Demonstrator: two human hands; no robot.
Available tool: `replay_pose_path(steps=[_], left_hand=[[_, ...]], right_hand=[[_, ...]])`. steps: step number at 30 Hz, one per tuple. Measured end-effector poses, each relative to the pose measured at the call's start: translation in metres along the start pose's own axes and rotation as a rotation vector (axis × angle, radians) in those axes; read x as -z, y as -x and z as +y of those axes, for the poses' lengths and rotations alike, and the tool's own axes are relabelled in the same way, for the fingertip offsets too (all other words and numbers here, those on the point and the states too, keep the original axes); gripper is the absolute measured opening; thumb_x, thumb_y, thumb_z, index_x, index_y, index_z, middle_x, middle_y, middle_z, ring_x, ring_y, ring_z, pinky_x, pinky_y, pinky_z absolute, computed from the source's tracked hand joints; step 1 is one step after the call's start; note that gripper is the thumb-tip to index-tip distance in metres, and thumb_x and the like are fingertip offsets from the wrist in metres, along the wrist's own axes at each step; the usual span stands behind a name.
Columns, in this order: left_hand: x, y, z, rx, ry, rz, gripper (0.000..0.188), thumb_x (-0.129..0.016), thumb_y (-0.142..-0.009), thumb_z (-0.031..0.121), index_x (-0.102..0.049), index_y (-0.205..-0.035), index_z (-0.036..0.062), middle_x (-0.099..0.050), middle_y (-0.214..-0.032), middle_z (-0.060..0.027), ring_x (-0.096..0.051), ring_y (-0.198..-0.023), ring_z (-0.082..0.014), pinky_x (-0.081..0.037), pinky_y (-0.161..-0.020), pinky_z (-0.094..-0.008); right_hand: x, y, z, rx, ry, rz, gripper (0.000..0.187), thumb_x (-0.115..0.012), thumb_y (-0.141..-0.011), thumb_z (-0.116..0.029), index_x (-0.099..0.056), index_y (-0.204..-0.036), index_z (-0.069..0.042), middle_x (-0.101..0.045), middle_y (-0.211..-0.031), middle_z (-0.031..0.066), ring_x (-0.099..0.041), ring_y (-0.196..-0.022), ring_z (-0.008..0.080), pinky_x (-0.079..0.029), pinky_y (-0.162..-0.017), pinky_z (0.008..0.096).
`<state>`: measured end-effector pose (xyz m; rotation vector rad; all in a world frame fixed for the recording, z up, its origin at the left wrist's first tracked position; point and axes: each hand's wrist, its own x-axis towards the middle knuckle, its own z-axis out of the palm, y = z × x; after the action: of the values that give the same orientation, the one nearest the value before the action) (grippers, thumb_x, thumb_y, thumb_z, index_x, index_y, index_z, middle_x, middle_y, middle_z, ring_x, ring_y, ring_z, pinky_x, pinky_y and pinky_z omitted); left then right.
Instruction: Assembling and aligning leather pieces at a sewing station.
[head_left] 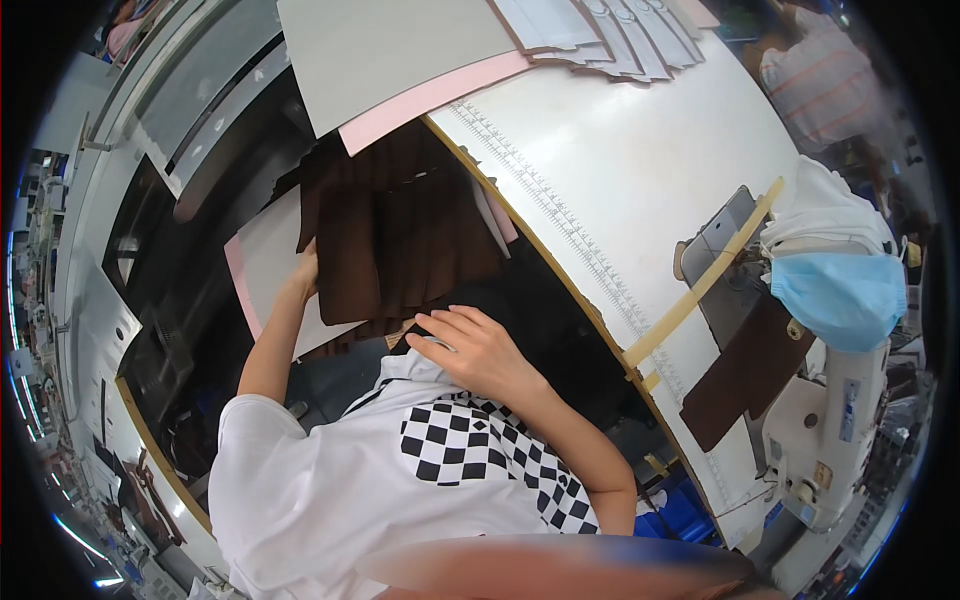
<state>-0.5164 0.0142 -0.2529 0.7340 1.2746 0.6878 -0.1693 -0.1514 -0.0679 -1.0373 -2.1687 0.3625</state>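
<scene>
The dark brown panels [345, 255] lie overlapped above the lap, beside the slanting edge of the white worktop [600, 150], and I would handle them as one loose pile: support from beneath, edges kept level, light pressure so the layers don't fan out or crease. As I see it from my end, they sit just right of the left hand [306, 272], whose fingers go out of sight at the pile's left edge, so I cannot tell how firmly that grip is closed. The right hand [480, 352] is at their lower edge, fingers loosely extended, pinching nothing I can see; whether its tips touch is unclear to me. Under the pile a pale sheet [268, 235] shows, and well off to the right stands a white sewing machine [838, 440]
</scene>
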Motion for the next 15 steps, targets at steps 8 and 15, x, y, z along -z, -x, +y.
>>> replay_pose_path(steps=[8, 15], left_hand=[[0.030, -0.019, -0.028, -0.255, -0.685, 0.656, 0.051, -0.038, -0.098, 0.052, -0.058, -0.115, 0.0080, -0.062, -0.107, -0.0110, -0.060, -0.089, -0.0284, -0.048, -0.079, -0.0418], [-0.104, -0.001, -0.001, -0.939, -1.633, 0.315, 0.058, -0.053, -0.091, 0.047, -0.042, -0.141, 0.0185, -0.030, -0.152, -0.0089, -0.024, -0.141, -0.0342, -0.021, -0.110, -0.0572]], right_hand=[[0.123, -0.023, -0.026, -0.119, -0.628, 0.387, 0.025, -0.062, -0.071, 0.008, -0.070, -0.093, -0.001, -0.071, -0.092, 0.0126, -0.068, -0.077, 0.0243, -0.054, -0.067, 0.0314], [0.198, -0.006, -0.059, 0.013, -1.247, 0.526, 0.018, -0.056, -0.075, 0.007, -0.066, -0.089, 0.002, -0.069, -0.086, 0.0140, -0.066, -0.074, 0.0234, -0.052, -0.063, 0.0313]])
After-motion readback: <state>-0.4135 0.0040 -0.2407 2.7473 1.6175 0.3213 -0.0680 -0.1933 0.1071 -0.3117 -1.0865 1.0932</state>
